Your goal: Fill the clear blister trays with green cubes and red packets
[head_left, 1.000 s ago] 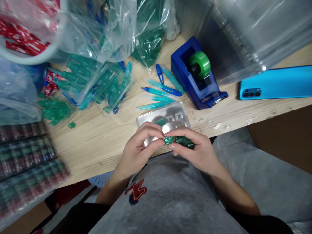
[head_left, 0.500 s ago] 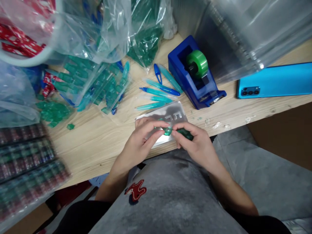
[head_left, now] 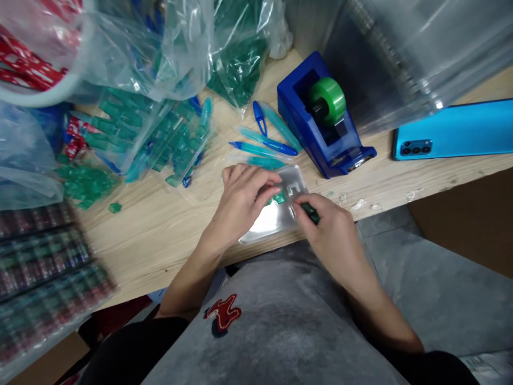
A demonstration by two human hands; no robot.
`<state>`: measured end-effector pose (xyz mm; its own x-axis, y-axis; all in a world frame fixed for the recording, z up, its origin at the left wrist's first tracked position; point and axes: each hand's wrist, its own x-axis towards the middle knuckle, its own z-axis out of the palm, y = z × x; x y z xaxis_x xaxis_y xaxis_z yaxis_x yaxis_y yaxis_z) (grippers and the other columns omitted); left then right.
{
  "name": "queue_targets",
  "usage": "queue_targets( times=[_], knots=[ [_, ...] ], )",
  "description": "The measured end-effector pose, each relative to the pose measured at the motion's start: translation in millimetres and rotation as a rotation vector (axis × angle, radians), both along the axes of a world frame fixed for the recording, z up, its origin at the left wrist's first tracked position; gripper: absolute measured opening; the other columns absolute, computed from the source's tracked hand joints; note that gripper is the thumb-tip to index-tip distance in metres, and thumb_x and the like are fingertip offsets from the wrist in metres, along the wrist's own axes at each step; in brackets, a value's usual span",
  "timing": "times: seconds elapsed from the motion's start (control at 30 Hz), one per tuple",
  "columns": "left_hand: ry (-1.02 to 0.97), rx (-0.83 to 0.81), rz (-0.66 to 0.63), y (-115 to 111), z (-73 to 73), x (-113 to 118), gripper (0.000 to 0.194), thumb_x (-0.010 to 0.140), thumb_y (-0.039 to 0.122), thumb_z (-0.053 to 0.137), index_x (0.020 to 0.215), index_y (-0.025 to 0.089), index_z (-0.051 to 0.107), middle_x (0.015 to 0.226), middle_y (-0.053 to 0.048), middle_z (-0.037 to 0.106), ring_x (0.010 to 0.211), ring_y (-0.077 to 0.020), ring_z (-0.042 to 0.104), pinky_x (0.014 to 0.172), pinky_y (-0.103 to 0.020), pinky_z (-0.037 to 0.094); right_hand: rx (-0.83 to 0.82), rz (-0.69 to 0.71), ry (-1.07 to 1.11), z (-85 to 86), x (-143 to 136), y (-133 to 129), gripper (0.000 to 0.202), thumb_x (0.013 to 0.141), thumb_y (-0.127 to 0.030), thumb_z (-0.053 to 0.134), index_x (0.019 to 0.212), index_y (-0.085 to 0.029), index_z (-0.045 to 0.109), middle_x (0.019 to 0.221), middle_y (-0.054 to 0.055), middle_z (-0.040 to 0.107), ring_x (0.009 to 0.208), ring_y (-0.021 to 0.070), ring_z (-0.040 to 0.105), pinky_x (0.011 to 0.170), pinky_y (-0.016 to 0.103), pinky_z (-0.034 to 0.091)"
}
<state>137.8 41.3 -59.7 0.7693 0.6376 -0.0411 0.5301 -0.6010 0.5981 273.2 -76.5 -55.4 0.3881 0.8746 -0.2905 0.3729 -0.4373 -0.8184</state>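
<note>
My left hand [head_left: 249, 197] is over the clear plastic tray [head_left: 264, 227], fingers curled and thumb and index fingertips close together. A small translucent green plastic piece [head_left: 279, 197] shows just below its thumb tip and seems to be held there; part of it is hidden. My right hand [head_left: 329, 222] is closed at the tray's right side, thumb and index finger pinched at the tips. A dark green piece [head_left: 310, 212] sits inside its curled fingers. The tray lies at the table's front edge, with raised moulded shapes in its upper part.
Behind the tray lie several blue pens [head_left: 266, 144] and a blue tape dispenser [head_left: 320, 120] with green tape. Bags of green pieces [head_left: 240, 64] stand at the back, loose green pieces [head_left: 86, 184] at left. A blue phone [head_left: 452, 131] lies at right, below a clear plastic bin [head_left: 401, 59].
My left hand has moved up and slightly right, with the green piece higher too. My right hand has moved a little to the right, so the hands are farther apart and more tray shows.
</note>
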Motion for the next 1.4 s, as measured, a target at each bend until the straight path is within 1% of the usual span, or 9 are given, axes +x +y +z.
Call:
queue_targets(
  times=[0.13, 0.23, 0.43, 0.7, 0.83, 1.0, 1.1, 1.27, 1.4],
  knots=[
    [-0.065, 0.104, -0.033, -7.5, 0.0, -7.1, 0.014, 0.097, 0.032, 0.055, 0.100, 0.024, 0.065, 0.097, -0.002, 0.071, 0.092, -0.0205, 0.058, 0.083, -0.036, 0.042, 0.047, -0.172, 0.162, -0.2, 10.7, -5.0, 0.010, 0.088, -0.027, 0.062, 0.086, -0.019, 0.068, 0.074, 0.001, 0.070, 0.069, 0.0146, 0.065, 0.067, 0.027, 0.050],
    [-0.045, 0.200, -0.095, -15.4, -3.9, -11.2, 0.016, 0.095, 0.034, 0.057, 0.104, 0.024, 0.064, 0.098, -0.003, 0.072, 0.090, -0.0214, 0.058, 0.081, -0.036, 0.042, 0.066, -0.283, 0.499, -1.0, 15.1, -3.1, 0.017, 0.088, -0.037, 0.064, 0.088, -0.021, 0.066, 0.056, -0.005, 0.057, 0.050, 0.0100, 0.053, 0.050, 0.023, 0.043],
    [-0.026, 0.332, -0.121, -20.9, -14.0, -10.7, 0.018, 0.095, 0.027, 0.057, 0.111, 0.022, 0.065, 0.099, -0.005, 0.073, 0.089, -0.0241, 0.058, 0.079, -0.039, 0.039, 0.143, -0.380, 1.059, -3.0, 18.6, 5.7, 0.033, 0.080, -0.053, 0.069, 0.096, -0.024, 0.065, 0.085, 0.001, 0.067, 0.065, 0.0122, 0.064, 0.055, 0.024, 0.051],
    [-0.243, 0.075, 0.069, -26.8, 10.2, -13.8, 0.020, 0.096, 0.020, 0.054, 0.113, 0.028, 0.062, 0.105, -0.002, 0.069, 0.099, -0.0190, 0.061, 0.087, -0.036, 0.046, 0.067, -0.306, 1.165, 1.6, 14.6, 6.8, 0.054, 0.092, -0.067, 0.038, 0.109, -0.024, 0.066, 0.112, 0.009, 0.071, 0.102, 0.0229, 0.070, 0.085, 0.040, 0.058],
    [-0.223, 0.118, -0.017, -31.0, 25.3, -4.4, 0.019, 0.095, 0.019, 0.057, 0.112, 0.027, 0.062, 0.103, -0.003, 0.068, 0.097, -0.0191, 0.061, 0.087, -0.036, 0.046, 0.079, -0.243, 1.206, 3.6, 7.7, 5.9, 0.055, 0.092, -0.067, 0.038, 0.113, -0.024, 0.066, 0.112, 0.009, 0.072, 0.106, 0.0227, 0.068, 0.088, 0.040, 0.058],
    [-0.159, 0.171, -0.079, -29.5, 27.2, 5.2, 0.020, 0.093, 0.021, 0.061, 0.112, 0.023, 0.062, 0.106, -0.007, 0.066, 0.099, -0.0216, 0.058, 0.087, -0.038, 0.047, 0.079, -0.202, 1.184, 7.4, 2.8, 3.6, 0.057, 0.092, -0.067, 0.037, 0.116, -0.025, 0.067, 0.113, 0.008, 0.071, 0.109, 0.0219, 0.067, 0.092, 0.039, 0.057],
    [-0.220, 0.029, -0.014, -29.3, 26.0, 2.8, 0.013, 0.094, 0.020, 0.058, 0.104, 0.026, 0.061, 0.101, -0.002, 0.066, 0.097, -0.0192, 0.060, 0.087, -0.038, 0.049, 0.117, -0.229, 1.247, 8.2, 2.0, 1.8, 0.045, 0.091, -0.061, 0.049, 0.112, -0.026, 0.068, 0.109, 0.005, 0.071, 0.102, 0.0191, 0.068, 0.091, 0.036, 0.056],
    [-0.399, -0.227, 0.170, -31.2, 23.5, -5.0, 0.009, 0.094, 0.020, 0.058, 0.100, 0.026, 0.060, 0.095, 0.000, 0.065, 0.095, -0.0161, 0.063, 0.086, -0.034, 0.052, 0.220, -0.248, 1.158, 4.0, -0.5, -1.4, 0.024, 0.081, -0.038, 0.074, 0.102, -0.025, 0.070, 0.084, -0.001, 0.068, 0.071, 0.0111, 0.064, 0.064, 0.025, 0.053],
    [-0.344, -0.167, 0.061, -30.7, 25.5, -8.6, 0.015, 0.093, 0.015, 0.056, 0.101, 0.027, 0.061, 0.099, -0.001, 0.066, 0.097, -0.0170, 0.061, 0.087, -0.036, 0.051, 0.230, -0.251, 1.054, 4.8, -0.4, -2.3, 0.019, 0.079, -0.033, 0.076, 0.093, -0.022, 0.070, 0.069, -0.004, 0.063, 0.054, 0.0071, 0.054, 0.053, 0.022, 0.048]
  ],
)
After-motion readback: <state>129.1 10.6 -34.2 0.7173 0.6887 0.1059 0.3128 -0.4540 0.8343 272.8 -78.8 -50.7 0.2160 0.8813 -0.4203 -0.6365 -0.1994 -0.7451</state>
